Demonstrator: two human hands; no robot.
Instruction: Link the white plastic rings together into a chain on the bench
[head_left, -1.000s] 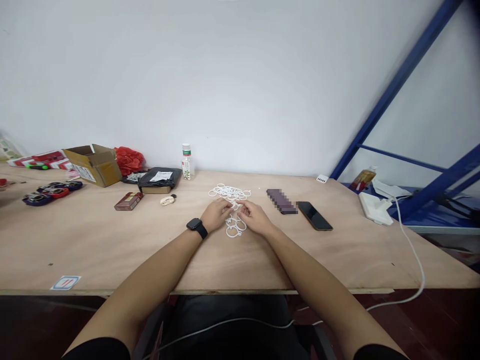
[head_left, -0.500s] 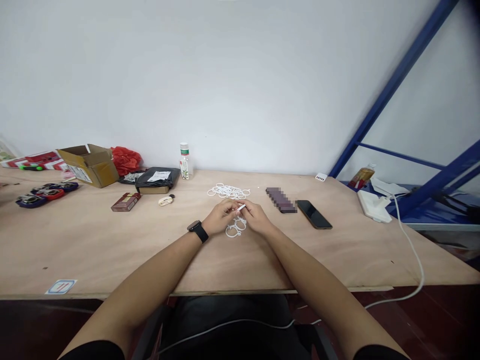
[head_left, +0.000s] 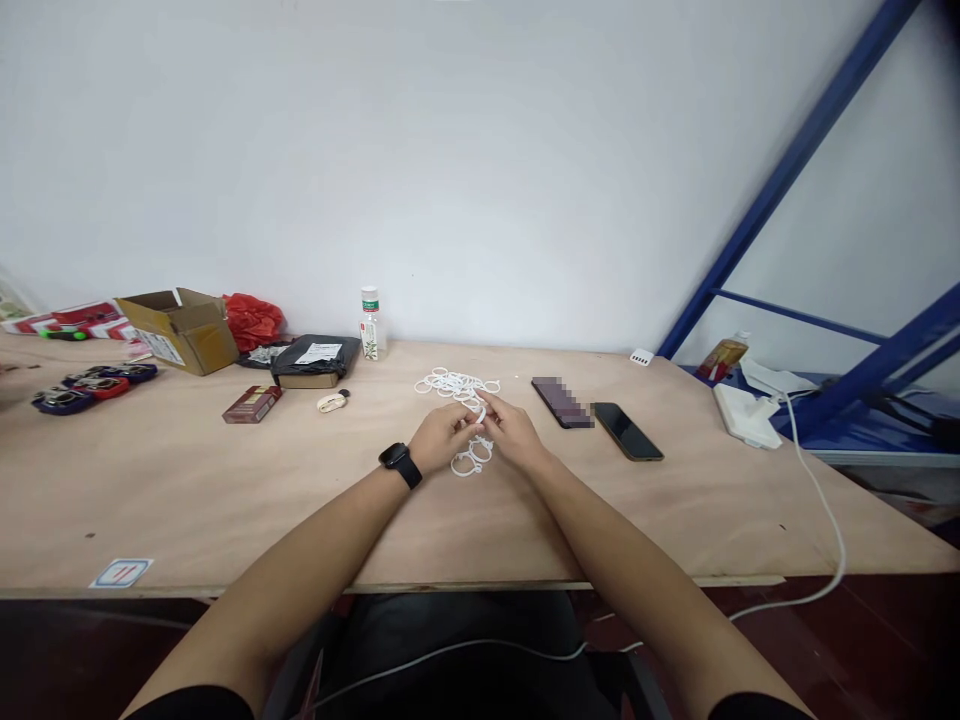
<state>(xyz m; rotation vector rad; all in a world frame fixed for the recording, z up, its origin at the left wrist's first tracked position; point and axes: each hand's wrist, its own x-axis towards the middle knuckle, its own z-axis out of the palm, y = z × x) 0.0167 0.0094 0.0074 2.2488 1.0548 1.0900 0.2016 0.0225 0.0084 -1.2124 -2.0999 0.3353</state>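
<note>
On my feed: one white ring [head_left: 481, 416], just nearside of the ring pile [head_left: 450, 384], lies between the fingertips. Left hand [head_left: 436, 438] and right hand [head_left: 513, 430] both pinch it, fingers nearly closed, neither nearer. Its tilt looks steep; too small to be sure. Loose rings [head_left: 466, 465] lie farther nearside of the pile.

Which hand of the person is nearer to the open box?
Left. The left hand is right of the open box and in front of it; the right hand is farther right, beyond the left one.
</note>
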